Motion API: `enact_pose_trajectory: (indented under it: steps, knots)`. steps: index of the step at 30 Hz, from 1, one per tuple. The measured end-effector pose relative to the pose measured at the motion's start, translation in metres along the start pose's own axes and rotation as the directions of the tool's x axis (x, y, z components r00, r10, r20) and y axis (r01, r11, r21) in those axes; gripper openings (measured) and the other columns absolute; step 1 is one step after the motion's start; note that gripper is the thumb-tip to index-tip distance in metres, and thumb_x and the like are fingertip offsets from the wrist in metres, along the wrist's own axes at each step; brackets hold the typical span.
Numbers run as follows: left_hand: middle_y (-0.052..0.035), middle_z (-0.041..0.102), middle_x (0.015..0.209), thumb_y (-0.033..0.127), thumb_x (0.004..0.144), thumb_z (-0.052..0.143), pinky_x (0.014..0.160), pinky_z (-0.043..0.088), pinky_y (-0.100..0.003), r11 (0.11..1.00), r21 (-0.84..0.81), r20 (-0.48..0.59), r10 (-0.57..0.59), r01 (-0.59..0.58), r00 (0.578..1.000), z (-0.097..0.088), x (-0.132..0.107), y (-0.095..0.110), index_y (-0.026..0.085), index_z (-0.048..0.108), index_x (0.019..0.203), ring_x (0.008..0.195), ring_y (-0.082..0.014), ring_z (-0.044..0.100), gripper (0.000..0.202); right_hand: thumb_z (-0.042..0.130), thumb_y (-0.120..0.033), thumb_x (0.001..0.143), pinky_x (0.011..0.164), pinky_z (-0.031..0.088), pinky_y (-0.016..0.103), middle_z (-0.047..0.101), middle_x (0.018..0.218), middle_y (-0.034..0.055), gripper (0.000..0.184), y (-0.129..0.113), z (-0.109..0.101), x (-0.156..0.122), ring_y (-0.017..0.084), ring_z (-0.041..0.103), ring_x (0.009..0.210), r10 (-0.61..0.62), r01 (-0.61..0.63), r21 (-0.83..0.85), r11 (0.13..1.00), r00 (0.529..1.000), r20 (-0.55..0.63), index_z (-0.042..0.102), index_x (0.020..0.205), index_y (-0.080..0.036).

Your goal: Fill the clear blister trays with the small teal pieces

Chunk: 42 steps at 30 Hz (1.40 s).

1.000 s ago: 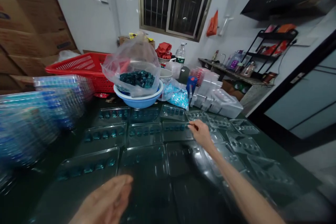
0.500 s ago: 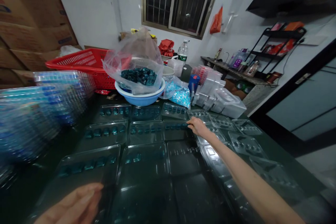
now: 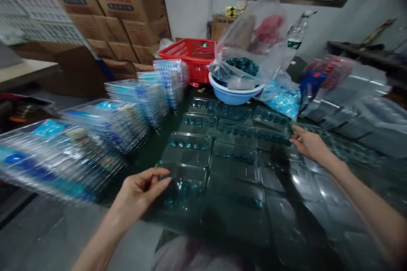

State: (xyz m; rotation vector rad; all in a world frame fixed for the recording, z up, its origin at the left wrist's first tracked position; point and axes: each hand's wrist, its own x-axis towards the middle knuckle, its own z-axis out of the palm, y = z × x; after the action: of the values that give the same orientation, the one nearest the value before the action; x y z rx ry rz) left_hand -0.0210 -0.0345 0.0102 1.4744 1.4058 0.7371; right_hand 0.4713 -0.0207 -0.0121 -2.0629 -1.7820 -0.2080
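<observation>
The left hand point(image 3: 135, 190), thumb and forefinger narrowly parted, was over the nearest left tray point(image 3: 197, 173) and its blue-green pieces point(image 3: 185, 187); the right hand point(image 3: 310, 144), its grip unclear, was at a farther tray point(image 3: 270, 132). Beyond stood a blue basin point(image 3: 233, 96).

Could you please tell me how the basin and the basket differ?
The basin is light blue; the basket is red. The basin is round, the basket angular. The basin's wall looks solid, while the basket's has openings. Both stand beyond the trays.
</observation>
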Motion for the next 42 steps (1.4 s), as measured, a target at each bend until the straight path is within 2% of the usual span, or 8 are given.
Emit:
enact_pose_trajectory:
  steps: [7, 12, 17, 21, 26, 30, 38, 42]
  knots:
    - [0.0030, 0.048, 0.057, 0.034, 0.072, 0.056, 0.052, 0.035, -0.023, 0.828, 0.477, 0.173, 0.241, -0.296, 0.955, 0.029, -0.018, 0.001, 0.021, 0.061, 0.100, 0.051, -0.0121, 0.045, 0.032, 0.047, -0.020, 0.082, 0.067, 0.041, 0.025, 0.059, 0.086, 0.0026, 0.019, -0.188, -0.018, -0.083, 0.014, 0.055, 0.077, -0.369, 0.277, 0.423, 0.863, 0.917, 0.152, 0.056, 0.099, -0.022]
    - [-0.0044, 0.061, 0.079, 0.026, 0.076, 0.049, 0.060, 0.037, -0.025, 0.724, 0.596, 0.219, 0.268, -0.346, 0.938, 0.036, -0.016, 0.010, 0.023, 0.064, 0.091, 0.066, -0.0172, 0.055, 0.022, 0.057, -0.023, 0.076, 0.063, 0.037, 0.028, 0.056, 0.077, 0.0034, 0.007, -0.274, 0.009, -0.120, 0.019, 0.050, 0.076, -0.501, 0.425, 0.316, 0.848, 0.836, 0.222, 0.056, 0.081, -0.020]
    - [-0.0017, 0.057, 0.063, 0.030, 0.074, 0.052, 0.055, 0.036, -0.025, 0.774, 0.558, 0.108, 0.290, -0.299, 0.951, 0.032, -0.018, 0.010, 0.021, 0.064, 0.090, 0.056, -0.0161, 0.051, 0.022, 0.051, -0.007, 0.073, 0.062, 0.034, 0.030, 0.054, 0.073, 0.0051, 0.010, -0.278, 0.025, -0.120, 0.019, 0.046, 0.072, -0.506, 0.467, 0.215, 0.857, 0.842, 0.187, 0.052, 0.073, -0.017]
    - [0.0000, 0.053, 0.057, 0.033, 0.074, 0.053, 0.055, 0.037, -0.025, 0.882, 0.389, -0.018, 0.296, -0.266, 0.955, 0.032, -0.021, 0.015, 0.018, 0.064, 0.089, 0.054, -0.0150, 0.050, 0.023, 0.047, -0.009, 0.077, 0.063, 0.035, 0.027, 0.054, 0.071, 0.0021, 0.012, -0.273, 0.016, -0.112, 0.015, 0.048, 0.071, -0.365, 0.209, 0.541, 0.814, 0.910, 0.196, 0.053, 0.072, -0.018]
    - [-0.0006, 0.058, 0.066, 0.033, 0.077, 0.053, 0.056, 0.039, -0.023, 0.989, -0.091, 0.132, 0.125, -0.114, 0.983, 0.040, -0.027, 0.035, 0.017, 0.062, 0.095, 0.059, -0.0137, 0.051, 0.026, 0.052, -0.021, 0.077, 0.054, 0.035, 0.020, 0.050, 0.064, -0.0035, 0.005, -0.267, -0.010, -0.095, 0.008, 0.045, 0.057, -0.192, -0.366, 0.890, 0.270, 0.886, 0.423, 0.054, 0.075, -0.017]
    - [-0.0022, 0.063, 0.071, 0.030, 0.074, 0.058, 0.059, 0.040, -0.022, 0.922, -0.386, 0.228, 0.087, 0.008, 0.970, 0.056, -0.030, 0.054, 0.016, 0.063, 0.087, 0.063, -0.0136, 0.054, 0.020, 0.059, -0.025, 0.072, 0.050, 0.031, 0.018, 0.047, 0.060, -0.0043, 0.010, -0.262, -0.023, -0.093, 0.007, 0.039, 0.052, -0.197, -0.494, 0.869, 0.040, 0.849, 0.491, 0.056, 0.071, -0.016]
    - [0.0088, 0.028, 0.043, 0.034, 0.071, 0.062, 0.037, 0.013, -0.016, 0.762, -0.587, 0.365, -0.050, 0.272, 0.930, 0.087, -0.025, 0.052, 0.015, 0.052, 0.060, 0.039, -0.0031, 0.017, 0.024, 0.057, -0.018, 0.067, 0.046, 0.029, 0.017, 0.045, 0.053, -0.0053, 0.005, -0.257, -0.023, -0.102, 0.006, 0.038, 0.048, -0.035, -0.592, 0.806, 0.020, 0.805, 0.592, 0.057, 0.069, -0.014]
    - [0.0079, 0.029, 0.046, 0.037, 0.067, 0.064, 0.037, 0.018, -0.015, 0.805, -0.509, 0.319, -0.153, 0.306, 0.935, 0.102, -0.023, 0.055, 0.015, 0.056, 0.063, 0.040, -0.0037, 0.021, 0.024, 0.053, -0.015, 0.069, 0.049, 0.034, 0.017, 0.048, 0.058, -0.0041, 0.004, -0.247, -0.022, -0.108, 0.007, 0.043, 0.052, 0.087, -0.490, 0.866, 0.103, 0.872, 0.482, 0.057, 0.070, -0.015]
